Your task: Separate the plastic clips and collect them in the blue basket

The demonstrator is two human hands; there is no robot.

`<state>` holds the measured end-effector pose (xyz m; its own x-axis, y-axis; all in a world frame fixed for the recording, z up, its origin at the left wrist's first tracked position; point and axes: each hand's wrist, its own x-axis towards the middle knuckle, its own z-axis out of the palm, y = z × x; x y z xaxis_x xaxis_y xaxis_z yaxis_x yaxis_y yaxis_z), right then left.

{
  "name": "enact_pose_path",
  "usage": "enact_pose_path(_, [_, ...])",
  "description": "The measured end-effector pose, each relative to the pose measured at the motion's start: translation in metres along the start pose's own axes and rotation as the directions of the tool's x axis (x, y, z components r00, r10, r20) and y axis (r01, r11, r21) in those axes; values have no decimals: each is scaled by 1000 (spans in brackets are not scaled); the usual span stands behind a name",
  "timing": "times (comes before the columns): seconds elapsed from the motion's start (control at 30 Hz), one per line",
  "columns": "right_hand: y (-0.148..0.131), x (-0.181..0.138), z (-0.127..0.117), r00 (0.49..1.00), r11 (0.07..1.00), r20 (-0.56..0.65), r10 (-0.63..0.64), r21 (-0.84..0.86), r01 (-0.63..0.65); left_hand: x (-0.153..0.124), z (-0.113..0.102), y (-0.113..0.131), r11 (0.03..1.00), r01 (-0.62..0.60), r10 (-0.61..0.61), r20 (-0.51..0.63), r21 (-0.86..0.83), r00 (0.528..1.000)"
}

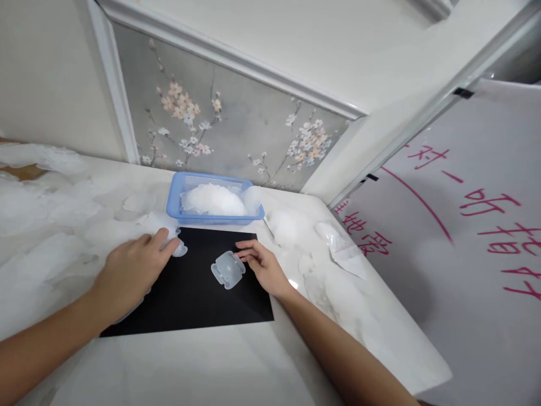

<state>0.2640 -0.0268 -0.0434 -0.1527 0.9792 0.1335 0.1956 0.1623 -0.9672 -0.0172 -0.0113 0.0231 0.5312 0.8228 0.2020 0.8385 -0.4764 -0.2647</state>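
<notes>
Head view, one frame, desk corner against a floral wall panel (236, 121).

Hard to make out:
- White heaps (46, 225) over the left of the table (190, 366) are washed out. Single pieces cannot be told apart.
- Both forearms are cut off by the lower edge.
- Red writing on the white sheet (473, 225) at right runs out of frame.
- Whatever lies under the left palm is hidden.

Containers:
- Blue basket (172, 203), shallow, stands just behind the far edge of the black mat (190, 304). It holds a mound of white translucent pieces (213, 200), overexposed, so no shape can be read.
- Clear plastic bags (340, 245) lie flat to the right of the mat. Their contents cannot be told.

Hands:
- Left hand (131, 273) lies palm down across the mat's left edge. Its fingers are stretched and close together, with the tips resting on a small clear piece (181, 249) at the mat's far left corner. The piece is partly covered.
- Right hand (264, 268) rests on the mat's right part with its fingers lightly bent. The fingertips (242, 254) are against the right edge of the translucent plastic part (228, 269). Whether thumb and forefinger nip that edge or only touch it cannot be told.
- The translucent plastic part is roughly square with a domed middle. It lies flat near the centre of the mat, between the two hands.
</notes>
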Motion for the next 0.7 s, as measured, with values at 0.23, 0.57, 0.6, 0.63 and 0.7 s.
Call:
enact_pose_path(0.23, [-6,2,1,998,1000,-56,-6,-15,6,-18,10,16,895,-339,198,-424,-290,884])
enact_pose_path(0.57, [1,4,2,993,999,-119,14,51,-8,-8,14,24,593,-67,173,46,-802,984])
enact_pose_path(0.6, [2,4,2,993,998,-115,14,56,-7,-7,12,23,558,-5,112,69,-830,991])
enact_pose_path(0.63, [2,5,2,994,998,-111,13,59,-6,-5,10,22,515,55,53,96,-856,994])
enact_pose_path(0.7, [2,5,2,994,998,-106,8,55,-2,-2,9,19,421,145,-19,151,-895,988])
